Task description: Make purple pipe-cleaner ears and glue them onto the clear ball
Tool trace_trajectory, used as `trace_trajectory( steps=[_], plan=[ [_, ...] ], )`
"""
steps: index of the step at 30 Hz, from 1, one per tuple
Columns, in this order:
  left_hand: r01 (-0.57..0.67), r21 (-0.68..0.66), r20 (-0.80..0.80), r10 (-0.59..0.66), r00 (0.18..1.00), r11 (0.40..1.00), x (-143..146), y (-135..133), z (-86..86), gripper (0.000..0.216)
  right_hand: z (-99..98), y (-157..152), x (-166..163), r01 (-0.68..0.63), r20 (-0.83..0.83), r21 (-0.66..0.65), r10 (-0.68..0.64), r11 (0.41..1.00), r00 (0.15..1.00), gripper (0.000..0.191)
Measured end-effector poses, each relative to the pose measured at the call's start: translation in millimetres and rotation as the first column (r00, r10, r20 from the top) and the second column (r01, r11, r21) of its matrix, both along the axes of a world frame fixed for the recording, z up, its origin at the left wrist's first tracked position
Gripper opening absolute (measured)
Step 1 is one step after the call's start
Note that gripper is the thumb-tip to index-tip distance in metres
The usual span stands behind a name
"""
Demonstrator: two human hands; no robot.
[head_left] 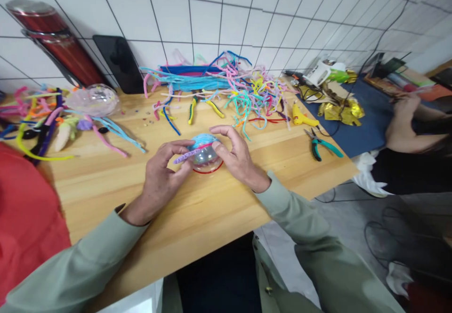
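A clear plastic ball rests on the wooden table in front of me, its top covered with light blue pipe cleaner. A pink strip runs across its middle, and a red line shows round its base. From the ball's left side a short purple pipe cleaner sticks out. My left hand is closed on the ball's left side, fingers above and thumb below, by the purple piece. My right hand grips the right side, its thumb pressing near the pink strip and its index finger arched over the top.
Behind the ball lie heaped pipe cleaners and yellow-handled pliers. Teal-handled pliers and a yellow glue gun are at right. A red flask, phone and another clear ball stand left. Another person's arm is far right.
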State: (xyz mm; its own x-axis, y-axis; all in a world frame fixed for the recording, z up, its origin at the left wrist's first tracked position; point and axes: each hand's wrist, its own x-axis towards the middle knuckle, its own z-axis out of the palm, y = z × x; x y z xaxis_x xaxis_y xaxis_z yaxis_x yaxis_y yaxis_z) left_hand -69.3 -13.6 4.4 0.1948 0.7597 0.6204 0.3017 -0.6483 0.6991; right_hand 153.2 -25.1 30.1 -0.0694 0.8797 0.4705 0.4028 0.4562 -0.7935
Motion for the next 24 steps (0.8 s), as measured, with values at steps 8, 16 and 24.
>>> trace_trajectory(
  steps=[8,16,24],
  plan=[
    [0.003,0.034,0.008,-0.003,1.000,0.999,1.9,1.0,-1.2,0.009,24.9,27.8,131.4,0.516,0.282,0.121,-0.528,0.848,0.801,0.022],
    [-0.026,0.023,-0.045,0.027,0.999,0.999,2.8,0.0,4.7,0.004,31.3,73.2,239.5,0.898,0.893,-0.078,-0.371,0.433,0.256,0.038],
    [-0.009,0.062,-0.069,0.014,0.998,0.998,0.7,0.7,5.0,0.008,17.5,88.6,240.7,0.881,0.849,-0.222,-0.361,0.418,0.385,0.041]
  ],
)
